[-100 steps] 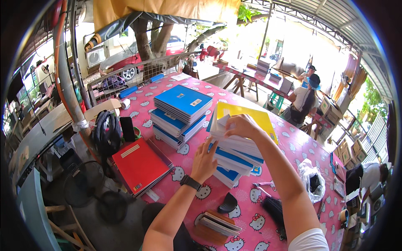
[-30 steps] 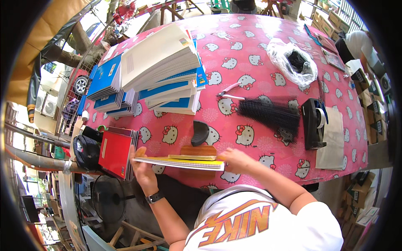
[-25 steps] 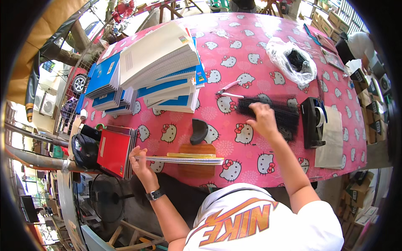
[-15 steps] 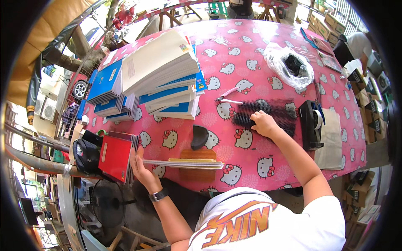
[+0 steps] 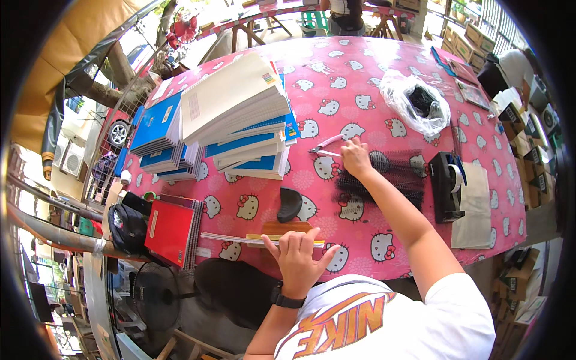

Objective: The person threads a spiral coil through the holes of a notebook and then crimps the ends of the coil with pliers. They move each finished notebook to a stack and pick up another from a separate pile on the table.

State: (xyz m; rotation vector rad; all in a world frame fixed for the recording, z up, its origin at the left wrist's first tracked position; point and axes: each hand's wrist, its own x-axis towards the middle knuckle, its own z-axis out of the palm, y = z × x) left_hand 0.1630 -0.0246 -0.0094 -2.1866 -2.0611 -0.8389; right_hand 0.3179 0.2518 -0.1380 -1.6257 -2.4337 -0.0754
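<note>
My left hand has its fingers spread, over the edge of a thin sheaf of white and yellow-edged paper. The sheaf lies across a brown wooden block; whether the fingers press on it cannot be made out. My right hand has its fingers bent round the handle ends of a pair of pink-handled pliers, which lie on the table. Below that hand lie many black spiral binding coils. A black half-round block sits beyond the wooden block.
Tall stacks of cream and blue notebooks stand at the far left, red spiral notebooks nearer. To the right are a black tape dispenser, brown paper sheets and a clear plastic bag with black contents. A pink cloth covers the table.
My right hand has moved from the coils, away and a little left, onto the pliers' handles. My left hand has gone right from beside the red notebooks to the middle of the paper sheaf.
</note>
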